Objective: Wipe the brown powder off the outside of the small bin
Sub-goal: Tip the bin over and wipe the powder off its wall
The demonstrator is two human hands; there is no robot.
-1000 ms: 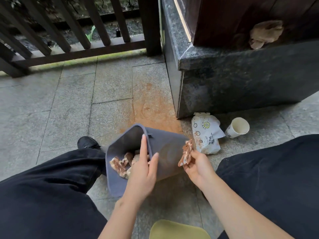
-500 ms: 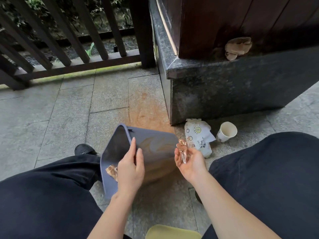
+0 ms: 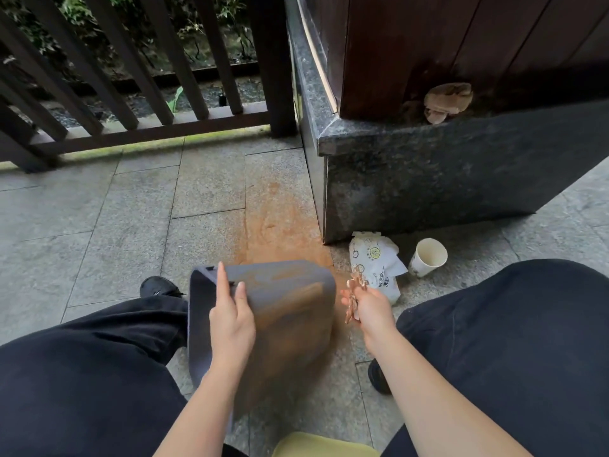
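While left hand [image 3: 232, 319] grips bin [image 3: 290, 311], hiding rim, right hand [image 3: 370, 310] pinches blurred wipe [image 3: 354, 293].

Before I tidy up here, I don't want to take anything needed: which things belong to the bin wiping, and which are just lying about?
In use: small bin, left hand, right hand, stained wipe.
Lying about: wipes packet, paper cup, crumpled wad on ledge.
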